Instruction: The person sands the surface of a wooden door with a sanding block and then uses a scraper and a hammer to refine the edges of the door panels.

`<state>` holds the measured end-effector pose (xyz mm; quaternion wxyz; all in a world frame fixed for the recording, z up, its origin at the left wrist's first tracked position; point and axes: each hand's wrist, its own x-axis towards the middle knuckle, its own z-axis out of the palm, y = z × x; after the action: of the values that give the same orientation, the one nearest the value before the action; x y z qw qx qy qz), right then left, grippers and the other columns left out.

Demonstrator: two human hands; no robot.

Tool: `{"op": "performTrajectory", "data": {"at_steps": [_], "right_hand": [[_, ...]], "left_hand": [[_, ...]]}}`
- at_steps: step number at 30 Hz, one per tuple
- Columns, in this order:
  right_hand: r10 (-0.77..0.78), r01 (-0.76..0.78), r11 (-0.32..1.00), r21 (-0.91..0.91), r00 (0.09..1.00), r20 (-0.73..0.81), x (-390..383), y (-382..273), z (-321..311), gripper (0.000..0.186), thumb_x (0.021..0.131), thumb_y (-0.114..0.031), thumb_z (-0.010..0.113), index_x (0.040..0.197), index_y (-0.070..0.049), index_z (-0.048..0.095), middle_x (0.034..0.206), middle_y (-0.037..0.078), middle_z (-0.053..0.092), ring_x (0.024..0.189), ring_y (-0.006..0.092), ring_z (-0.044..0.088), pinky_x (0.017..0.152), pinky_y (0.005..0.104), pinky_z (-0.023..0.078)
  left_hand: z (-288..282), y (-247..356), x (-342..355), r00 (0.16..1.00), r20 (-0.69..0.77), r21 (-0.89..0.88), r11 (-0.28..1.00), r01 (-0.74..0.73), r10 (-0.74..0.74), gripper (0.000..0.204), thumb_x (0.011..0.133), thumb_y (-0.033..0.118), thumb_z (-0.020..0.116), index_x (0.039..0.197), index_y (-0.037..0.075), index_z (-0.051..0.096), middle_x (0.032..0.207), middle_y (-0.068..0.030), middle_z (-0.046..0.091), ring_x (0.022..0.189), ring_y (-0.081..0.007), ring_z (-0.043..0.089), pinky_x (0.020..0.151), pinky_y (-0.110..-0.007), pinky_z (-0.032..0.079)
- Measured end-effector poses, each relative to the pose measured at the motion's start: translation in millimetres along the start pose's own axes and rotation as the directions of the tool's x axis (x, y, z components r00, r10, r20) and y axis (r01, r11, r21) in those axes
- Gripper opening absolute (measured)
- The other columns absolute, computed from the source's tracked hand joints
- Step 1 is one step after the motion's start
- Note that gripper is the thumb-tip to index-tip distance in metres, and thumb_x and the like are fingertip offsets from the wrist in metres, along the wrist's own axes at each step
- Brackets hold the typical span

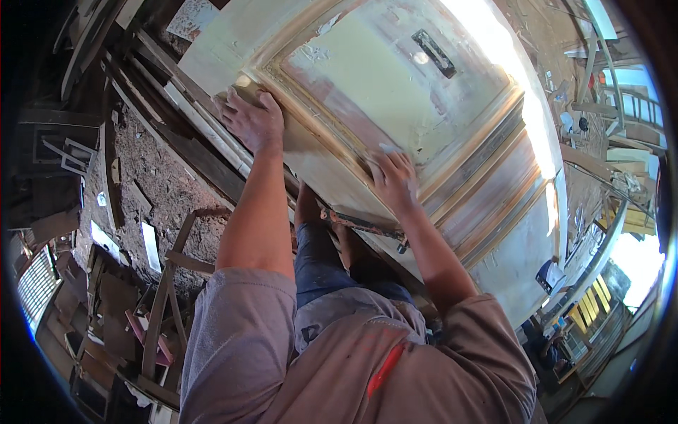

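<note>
A weathered wooden door with pale filler, moulded frames and a dark slot fills the upper middle. My left hand rests at its left side, fingers apart over the wood edge beside a moulded corner. Lower on the same long moulding, my right hand has its fingers bent and close together, pressed down; a small pale piece shows at the fingertips, too unclear to name. A rusty metal bar runs below the door, between my forearms.
Timber strips lie left of the door over littered dirt ground. Wooden frames and scrap boards crowd the lower left, near a white grille. More planks and yellow slats are at the right, beside bright daylight.
</note>
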<state>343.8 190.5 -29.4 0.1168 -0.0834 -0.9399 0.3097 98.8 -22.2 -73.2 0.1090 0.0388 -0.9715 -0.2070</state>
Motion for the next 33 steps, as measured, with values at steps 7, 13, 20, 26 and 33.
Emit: {"op": "performTrajectory", "data": {"at_steps": [7, 13, 20, 26, 33], "right_hand": [[-0.013, 0.01, 0.999, 0.039, 0.997, 0.074, -44.6, 17.6, -20.4, 0.015, 0.092, -0.005, 0.08, 0.107, -0.007, 0.078, 0.097, 0.011, 0.077, 0.092, 0.0373, 0.074, 0.085, 0.049, 0.057], [-0.068, 0.064, 0.997, 0.036, 0.991, 0.112, 39.4, -10.7, 15.5, 0.028, 0.087, -0.002, 0.075, 0.114, -0.008, 0.078, 0.102, 0.015, 0.076, 0.093, 0.036, 0.074, 0.084, 0.0492, 0.057], [-0.042, 0.044, 0.999, -0.02, 0.993, 0.11, -26.1, 6.4, -13.8, 0.019, 0.085, -0.005, 0.076, 0.104, -0.008, 0.075, 0.09, 0.012, 0.072, 0.086, 0.0334, 0.072, 0.085, 0.0463, 0.056], [-0.141, 0.14, 0.99, 0.02, 0.982, 0.125, 56.2, -20.3, 8.3, 0.014, 0.087, -0.006, 0.078, 0.101, -0.008, 0.075, 0.089, 0.01, 0.074, 0.086, 0.032, 0.074, 0.085, 0.0448, 0.056], [-0.091, 0.093, 0.996, -0.015, 0.99, 0.105, -10.6, 7.1, -13.8, 0.011, 0.092, -0.005, 0.076, 0.101, -0.011, 0.076, 0.088, 0.007, 0.075, 0.086, 0.0305, 0.074, 0.087, 0.0458, 0.056]], "left_hand": [[-5.6, -0.2, -0.3, 1.0, 0.0, -0.006, 1.0, -0.006, 0.006, 0.075, 0.099, 0.041, 0.057, 0.156, -0.008, 0.045, 0.159, -0.045, 0.041, 0.155, -0.0561, 0.037, 0.128, -0.062, 0.035], [-0.8, -5.6, 1.2, 0.998, -0.027, 0.029, 0.998, -0.047, 0.048, 0.076, 0.098, 0.041, 0.059, 0.154, -0.009, 0.046, 0.159, -0.046, 0.041, 0.154, -0.0562, 0.038, 0.126, -0.062, 0.036], [-2.7, -6.1, 4.3, 0.999, -0.052, 0.029, 1.0, -0.009, 0.01, 0.078, 0.098, 0.041, 0.058, 0.154, -0.011, 0.045, 0.159, -0.0476, 0.04, 0.155, -0.0558, 0.038, 0.127, -0.061, 0.035], [-3.7, -6.2, 2.2, 0.997, -0.046, 0.048, 0.997, -0.062, 0.064, 0.075, 0.101, 0.042, 0.055, 0.153, -0.012, 0.048, 0.161, -0.0449, 0.04, 0.156, -0.0551, 0.036, 0.127, -0.062, 0.035], [-5.6, -1.7, -3.0, 1.0, -0.022, -0.006, 1.0, 0.011, -0.012, 0.075, 0.097, 0.036, 0.06, 0.156, -0.008, 0.044, 0.158, -0.0465, 0.04, 0.158, -0.0558, 0.034, 0.128, -0.063, 0.033]]}}
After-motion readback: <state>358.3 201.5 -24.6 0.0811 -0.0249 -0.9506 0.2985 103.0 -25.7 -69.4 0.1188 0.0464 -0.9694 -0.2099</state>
